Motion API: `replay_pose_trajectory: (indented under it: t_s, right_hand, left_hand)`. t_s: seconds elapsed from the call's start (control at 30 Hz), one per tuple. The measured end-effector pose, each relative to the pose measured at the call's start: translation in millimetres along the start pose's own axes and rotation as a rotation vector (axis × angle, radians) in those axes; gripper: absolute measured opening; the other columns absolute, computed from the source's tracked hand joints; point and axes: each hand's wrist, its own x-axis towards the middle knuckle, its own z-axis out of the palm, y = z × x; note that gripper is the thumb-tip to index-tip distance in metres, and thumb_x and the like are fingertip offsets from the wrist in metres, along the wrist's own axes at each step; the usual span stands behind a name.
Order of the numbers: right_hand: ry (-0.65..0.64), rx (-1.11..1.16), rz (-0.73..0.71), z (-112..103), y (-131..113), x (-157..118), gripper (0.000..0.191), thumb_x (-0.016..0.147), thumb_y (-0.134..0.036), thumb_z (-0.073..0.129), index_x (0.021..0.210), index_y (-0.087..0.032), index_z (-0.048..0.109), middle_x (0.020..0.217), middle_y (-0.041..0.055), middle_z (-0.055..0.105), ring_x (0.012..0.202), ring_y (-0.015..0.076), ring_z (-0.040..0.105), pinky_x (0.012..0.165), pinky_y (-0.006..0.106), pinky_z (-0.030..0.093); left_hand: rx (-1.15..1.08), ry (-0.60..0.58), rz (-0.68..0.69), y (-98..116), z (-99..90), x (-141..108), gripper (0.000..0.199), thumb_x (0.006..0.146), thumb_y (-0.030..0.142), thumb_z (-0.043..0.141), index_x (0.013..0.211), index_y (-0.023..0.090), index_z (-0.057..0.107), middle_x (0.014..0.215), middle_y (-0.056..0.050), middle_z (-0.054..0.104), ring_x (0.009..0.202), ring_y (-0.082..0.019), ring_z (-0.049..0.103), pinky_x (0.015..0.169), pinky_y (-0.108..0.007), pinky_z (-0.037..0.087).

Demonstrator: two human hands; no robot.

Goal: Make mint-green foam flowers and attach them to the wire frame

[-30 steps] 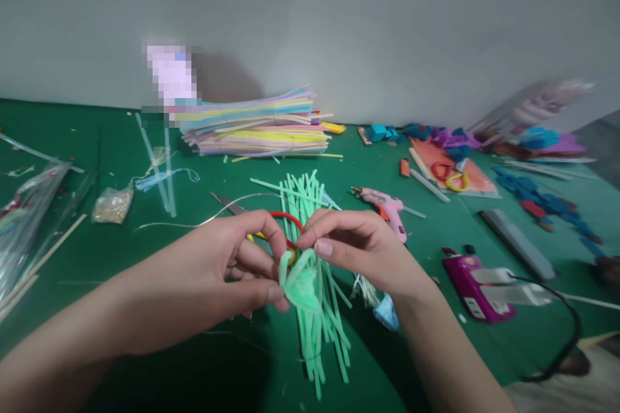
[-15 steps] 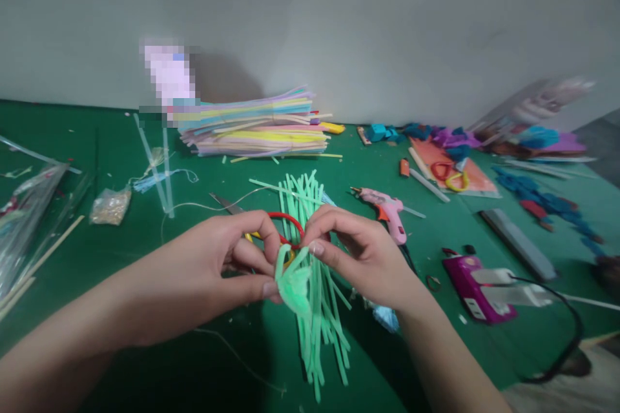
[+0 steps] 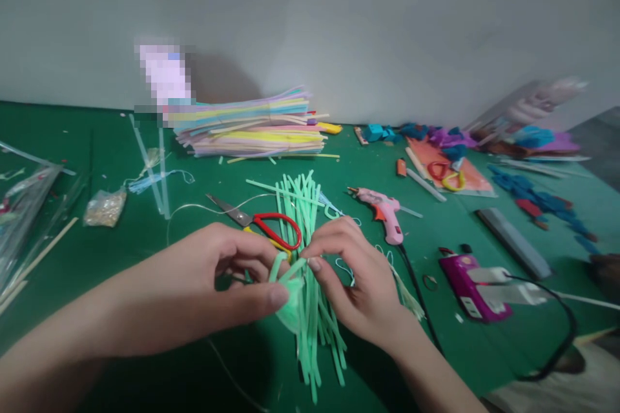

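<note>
Between my hands is a small shape bent from light-green pipe cleaner (image 3: pixel 292 311), with two loose ends pointing up. My left hand (image 3: pixel 242 290) is closed on its left side, the thumb lying across it. The thumb and fingertips of my right hand (image 3: pixel 356 271) pinch one of its ends. Behind and below it lies a bundle of straight light-green pipe cleaners (image 3: pixel 314 348) on the table. Scissors (image 3: pixel 277 227) with red and yellow handles lie open just beyond my left hand, their handles over the bundle.
A pink glue gun (image 3: pixel 382 206) lies to the right, its cord running towards me. Farther right is a magenta power strip (image 3: pixel 472 290) with white plugs. Multicoloured pipe cleaners (image 3: pixel 252 126) are stacked against the wall. A bag of beads (image 3: pixel 105 208) lies on the green table (image 3: pixel 145 245) at left.
Both hands have moved slightly lower with the green piece. My left thumb now covers more of it, and the scissors show more fully behind my hands.
</note>
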Motion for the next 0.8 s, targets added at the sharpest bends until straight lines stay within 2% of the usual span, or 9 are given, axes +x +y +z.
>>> replay_pose_trajectory:
  t_s: [0.07, 0.17, 0.4, 0.57, 0.8]
  right_hand:
    - [0.001, 0.009, 0.023, 2.6, 1.4, -0.6, 0.012, 0.093, -0.008, 0.056, 0.099, -0.018, 0.061, 0.091, 0.0035, 0.063, 0.091, 0.0156, 0.058, 0.079, 0.032, 0.047]
    - [0.01, 0.007, 0.028, 5.6, 3.9, -2.7, 0.014, 0.094, -0.009, 0.055, 0.1, -0.019, 0.06, 0.091, 0.0032, 0.063, 0.09, 0.0162, 0.058, 0.078, 0.033, 0.048]
    - [0.069, -0.141, -0.09, 8.7, 8.9, -6.7, 0.019, 0.091, -0.006, 0.057, 0.104, -0.02, 0.06, 0.092, 0.0044, 0.063, 0.088, 0.0177, 0.057, 0.077, 0.034, 0.048]
    - [0.127, -0.25, -0.186, 10.2, 7.2, -5.9, 0.02, 0.09, -0.004, 0.055, 0.103, -0.018, 0.061, 0.09, 0.0058, 0.064, 0.086, 0.0184, 0.058, 0.075, 0.034, 0.049]
    - [0.137, -0.421, -0.249, 8.6, 3.8, -8.4, 0.022, 0.09, -0.008, 0.057, 0.108, -0.02, 0.061, 0.09, 0.0065, 0.067, 0.085, 0.0211, 0.06, 0.073, 0.037, 0.051]
  left_hand:
    - [-0.068, 0.022, -0.047, -2.0, 1.9, 3.9, 0.015, 0.081, 0.033, 0.071, 0.075, 0.02, 0.067, 0.065, 0.005, 0.049, 0.061, -0.01, 0.042, 0.053, -0.02, 0.032]
    - [-0.109, 0.058, -0.086, -1.7, 3.0, 8.4, 0.017, 0.079, 0.034, 0.074, 0.073, 0.02, 0.067, 0.065, 0.005, 0.049, 0.062, -0.011, 0.041, 0.055, -0.02, 0.031]
    - [-0.058, 0.142, -0.083, 2.7, 2.5, 6.1, 0.011, 0.076, 0.028, 0.073, 0.07, 0.021, 0.068, 0.067, 0.004, 0.055, 0.064, -0.011, 0.045, 0.057, -0.019, 0.034]
    - [0.011, 0.153, -0.05, 1.8, 2.8, 7.4, 0.017, 0.077, 0.03, 0.071, 0.065, 0.02, 0.064, 0.065, 0.004, 0.052, 0.064, -0.011, 0.044, 0.056, -0.02, 0.034]
    - [0.108, 0.232, -0.097, 5.9, 7.9, 5.3, 0.027, 0.081, 0.039, 0.064, 0.063, 0.02, 0.06, 0.063, 0.004, 0.045, 0.063, -0.013, 0.04, 0.055, -0.023, 0.031]
